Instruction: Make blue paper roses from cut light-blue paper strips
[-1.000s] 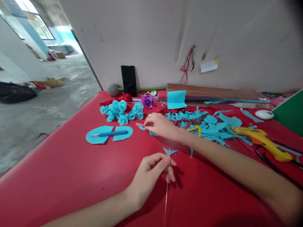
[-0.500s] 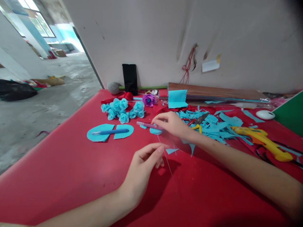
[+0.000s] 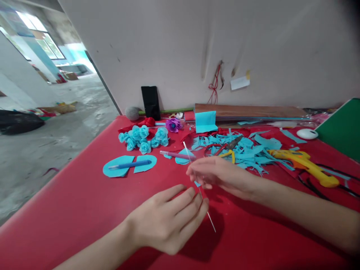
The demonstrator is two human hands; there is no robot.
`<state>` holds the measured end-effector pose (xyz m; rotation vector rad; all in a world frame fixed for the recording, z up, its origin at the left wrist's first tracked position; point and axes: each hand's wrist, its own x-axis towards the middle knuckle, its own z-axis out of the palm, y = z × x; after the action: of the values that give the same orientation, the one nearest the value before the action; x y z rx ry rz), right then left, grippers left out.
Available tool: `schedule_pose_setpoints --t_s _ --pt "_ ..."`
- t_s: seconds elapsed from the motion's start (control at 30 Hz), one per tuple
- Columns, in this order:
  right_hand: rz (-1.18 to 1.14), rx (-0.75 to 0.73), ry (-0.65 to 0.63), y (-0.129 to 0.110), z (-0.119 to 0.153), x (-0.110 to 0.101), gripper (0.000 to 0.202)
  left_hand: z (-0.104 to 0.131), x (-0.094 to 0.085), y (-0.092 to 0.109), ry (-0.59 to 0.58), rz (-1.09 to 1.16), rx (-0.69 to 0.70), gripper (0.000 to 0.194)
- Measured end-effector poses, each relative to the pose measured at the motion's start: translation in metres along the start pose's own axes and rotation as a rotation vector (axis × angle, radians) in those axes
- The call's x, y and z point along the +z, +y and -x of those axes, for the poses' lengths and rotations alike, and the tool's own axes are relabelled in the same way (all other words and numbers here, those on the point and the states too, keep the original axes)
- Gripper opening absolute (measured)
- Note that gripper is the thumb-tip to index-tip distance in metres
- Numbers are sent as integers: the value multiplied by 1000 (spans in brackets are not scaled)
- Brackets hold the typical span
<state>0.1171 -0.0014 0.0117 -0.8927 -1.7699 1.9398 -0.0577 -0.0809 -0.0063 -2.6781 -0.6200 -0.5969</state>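
Note:
A thin white stick slants across the space between my hands, its upper end pointing away from me. My left hand, back turned up, has its curled fingers closed round the lower part of the stick. Just above, my right hand has its fingers bent together at the stick's middle; its fingertips are smeared. A small blue paper scrap shows below those fingertips. Beyond them, a purplish pen lies across cut blue paper pieces. Further left, a blue pen rests on two rounded blue paper pieces.
Blue paper roses and a purple flower lie behind the pens. Scissors sit among blue paper scraps. A yellow glue gun with black cable lies at right. A phone leans on the wall.
My right hand has drawn back from the purplish pen to the stick. My left hand has turned its back up and moved slightly toward me and right. The view has shifted slightly.

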Motion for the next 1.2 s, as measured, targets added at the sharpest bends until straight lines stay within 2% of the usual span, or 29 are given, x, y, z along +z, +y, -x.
schedule_pose_setpoints --t_s 0.1,0.23,0.3,0.4,0.5,0.6,0.83,1.2 --pt "6 -44 33 4 -4 0 24 -4 2 -1 -2 -74 -32 31" --pt "174 -120 101 8 -15 -3 25 -5 3 -11 -33 -162 -63 29" --pt "308 -182 173 8 -22 -8 24 0 4 -25 -38 -166 -143 27" --pt "556 -290 263 6 -35 -17 22 11 8 -58 -85 -181 -300 20" --pt "841 -361 273 7 -47 -24 27 19 17 -90 -190 -169 -378 18" --pt "1111 -365 235 12 -57 -27 16 23 29 -107 -290 -149 -392 18" --pt "1470 -366 175 24 -63 -26 22 30 45 -112 -362 -142 -465 21" --pt "1611 -349 153 27 -63 -32 21 32 53 -113 -307 -173 -538 18"
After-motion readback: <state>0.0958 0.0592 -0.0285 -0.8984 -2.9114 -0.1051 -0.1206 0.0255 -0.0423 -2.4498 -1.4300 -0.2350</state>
